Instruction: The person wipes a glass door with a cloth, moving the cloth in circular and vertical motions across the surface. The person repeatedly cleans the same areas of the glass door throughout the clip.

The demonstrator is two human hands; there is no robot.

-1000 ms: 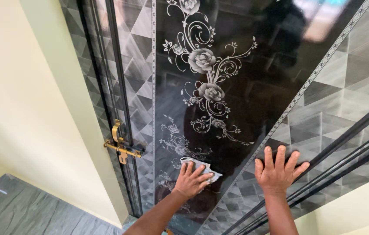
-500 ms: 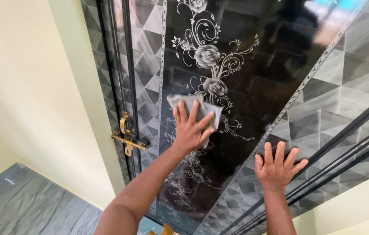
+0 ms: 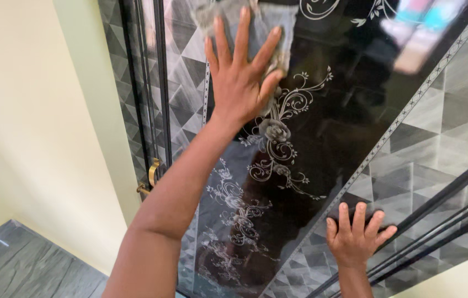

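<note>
— Where is the cloth (image 3: 256, 22), and how is it held?

— At the top centre of the frame, a pale grey rag flat against the glossy dark door panel (image 3: 322, 143). The left hand (image 3: 242, 77) lies over it with fingers spread wide and the palm pressing it to the surface. It is not pinched or bunched; the open hand pins as much of the cloth to the door as it can, which I judge suits wiping a flat face. The upper edge of the cloth runs out of the frame.

— And the other hand?

— The right hand (image 3: 358, 240) is at the lower right, also flat on the door with fingers splayed, holding nothing. It sits where the black panel meets the grey triangle-patterned band (image 3: 438, 132), and reads as a brace for the body while the left arm reaches high.

— What lies around them?

— Just beneath the left hand, white rose-and-scroll ornament (image 3: 275, 149) trails down the panel towards the bottom centre. At the left of the frame, partly hidden behind the forearm, a brass latch (image 3: 151, 176) sits at the door's edge. Beyond it is a cream wall (image 3: 30, 121), and grey stone flooring (image 3: 19, 265) fills the lower left corner.

— Any containers?

— None show in this view: no bucket, bottle or basin.
</note>
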